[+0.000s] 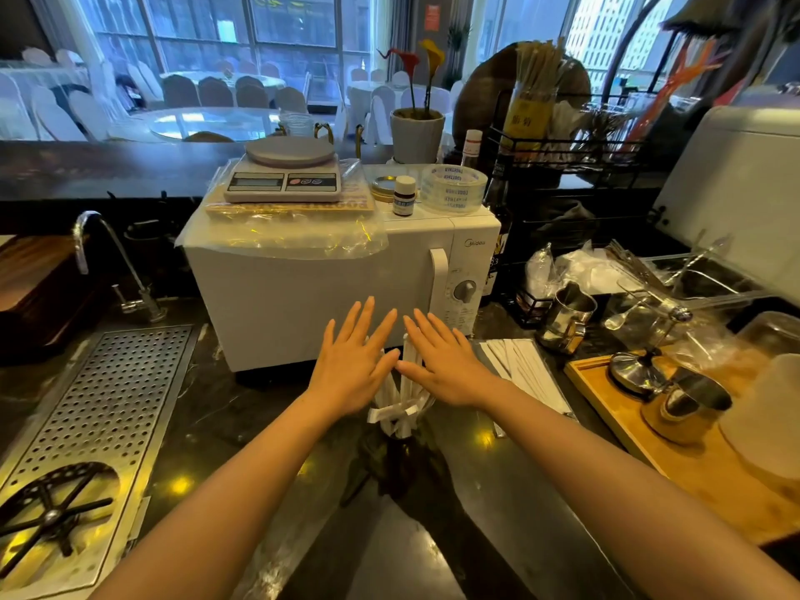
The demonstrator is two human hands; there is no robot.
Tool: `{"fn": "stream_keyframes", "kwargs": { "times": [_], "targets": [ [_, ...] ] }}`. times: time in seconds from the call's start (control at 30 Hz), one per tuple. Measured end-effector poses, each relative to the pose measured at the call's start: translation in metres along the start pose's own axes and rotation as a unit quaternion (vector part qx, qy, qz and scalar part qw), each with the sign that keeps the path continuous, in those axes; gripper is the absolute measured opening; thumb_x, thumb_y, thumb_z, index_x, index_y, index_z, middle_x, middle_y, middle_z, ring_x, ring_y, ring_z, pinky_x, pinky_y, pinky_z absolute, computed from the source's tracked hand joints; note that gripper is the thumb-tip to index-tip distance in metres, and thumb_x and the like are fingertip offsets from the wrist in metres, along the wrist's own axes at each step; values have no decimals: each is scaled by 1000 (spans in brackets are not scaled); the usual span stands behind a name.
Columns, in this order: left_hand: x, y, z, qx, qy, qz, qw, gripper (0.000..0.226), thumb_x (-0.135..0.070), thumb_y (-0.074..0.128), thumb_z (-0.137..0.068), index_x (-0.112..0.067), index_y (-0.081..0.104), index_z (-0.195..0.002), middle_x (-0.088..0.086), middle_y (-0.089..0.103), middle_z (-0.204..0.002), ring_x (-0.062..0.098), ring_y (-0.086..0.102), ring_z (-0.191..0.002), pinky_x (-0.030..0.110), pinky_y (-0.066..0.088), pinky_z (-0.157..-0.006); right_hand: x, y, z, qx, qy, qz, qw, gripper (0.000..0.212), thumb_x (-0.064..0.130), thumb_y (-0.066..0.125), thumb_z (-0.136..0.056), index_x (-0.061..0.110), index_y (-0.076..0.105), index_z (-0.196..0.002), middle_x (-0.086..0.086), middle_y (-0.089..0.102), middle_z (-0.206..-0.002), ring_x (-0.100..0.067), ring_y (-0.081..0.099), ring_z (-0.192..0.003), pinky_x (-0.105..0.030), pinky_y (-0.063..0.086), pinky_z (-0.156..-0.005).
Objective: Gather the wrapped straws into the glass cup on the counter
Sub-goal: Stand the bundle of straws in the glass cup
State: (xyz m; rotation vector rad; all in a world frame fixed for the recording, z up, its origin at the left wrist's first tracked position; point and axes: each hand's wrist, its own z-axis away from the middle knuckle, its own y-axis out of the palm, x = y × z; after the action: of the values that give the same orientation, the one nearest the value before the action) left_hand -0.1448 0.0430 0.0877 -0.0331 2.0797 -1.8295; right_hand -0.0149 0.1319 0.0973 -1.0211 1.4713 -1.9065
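Nearest the camera, two bare forearms reaching forward over the dark counter (pixel 498 504) toward the white microwave (pixel 329 288). In front of the microwave door, the glass cup (pixel 400 452) standing upright on the counter, its clear wall hard to make out against the dark top. Wrapped straws (pixel 404 409) in white paper bunched in the cup, their upper ends rising between the two hands and fanning a little. Left hand (pixel 353 365) flat and open, fingers spread, palm down over the straw tops, gripping nothing. Right hand (pixel 446 365) likewise flat and spread, just beside the left, thumbs nearly meeting above the straws. More wrapped straws (pixel 524 370) lying flat in a row on the counter, in front of the microwave's right corner. Left of the microwave, a perforated metal drain tray (pixel 108 404) and a curved faucet (pixel 86 244). Right of the microwave, a steel pitcher (pixel 567 318) and a wooden tray (pixel 606 383) with metal cups. On top of the microwave, a kitchen scale (pixel 283 171), a small bottle (pixel 404 196) and a roll of clear tape (pixel 452 188). Behind the microwave, a potted flower (pixel 416 132) and tall windows.
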Motion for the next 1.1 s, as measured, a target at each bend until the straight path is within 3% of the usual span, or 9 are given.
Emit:
{"fn": "stream_keyframes", "kwargs": {
  "times": [0.17,0.33,0.4,0.5,0.67,0.87,1.1],
  "targets": [
    [-6,10,23,-40,39,40,998,81,-79,-15,-61,-36,-23,-129,-11,-32,-140,7,-31,-131,32,-19,-109,2,2,2,-8,6,-4,1000,66,44,26,-96,19,-7,-147,-1,-13,-158,-17,-14,-145,-41,-5,-118],
    [-5,33,29,-94,65,-10,993,71,-64,-14,-78,-28,-5,-139,0,-7,-149,11,-18,-137,33,-14,-108,-1,4,-3,-20,49,-18,998,65,46,25,-96,19,-6,-147,-2,-12,-158,-18,-13,-146,-44,-3,-119],
    [-6,32,25,-60,55,8,997,78,-66,-28,-63,-33,-18,-133,-5,-25,-144,12,-29,-133,33,-24,-106,-1,6,-4,-16,63,-16,998,65,45,24,-96,19,-6,-147,-3,-13,-158,-19,-13,-146,-45,-3,-119],
    [-7,27,19,-40,54,1,998,82,-65,-37,-53,-35,-26,-129,-7,-35,-139,12,-34,-129,39,-23,-106,-1,9,-5,-5,74,-15,997,64,45,24,-96,19,-6,-147,-2,-13,-158,-19,-14,-145,-45,-3,-118],
    [-1,35,14,-10,63,-17,998,80,-64,-35,-56,-32,-30,-129,-5,-36,-140,15,-35,-129,42,-22,-105,-2,13,-6,1,80,-9,997,64,45,23,-96,19,-6,-147,-3,-12,-159,-20,-14,-146,-46,-1,-119],
    [-2,29,11,-30,51,-3,998,84,-66,-39,-52,-35,-28,-129,-6,-36,-139,13,-36,-128,40,-22,-106,-4,7,-4,-19,69,-37,997,65,45,25,-96,20,-7,-147,-2,-11,-159,-18,-12,-146,-43,-1,-118],
    [-36,12,-2,-67,56,1,996,70,-69,-16,-69,-32,-25,-129,-7,-35,-138,12,-34,-129,37,-21,-107,-25,-9,7,-85,57,-83,991,66,41,30,-96,18,-6,-147,-3,-10,-159,-17,-10,-146,-40,0,-119]
  ]
}}
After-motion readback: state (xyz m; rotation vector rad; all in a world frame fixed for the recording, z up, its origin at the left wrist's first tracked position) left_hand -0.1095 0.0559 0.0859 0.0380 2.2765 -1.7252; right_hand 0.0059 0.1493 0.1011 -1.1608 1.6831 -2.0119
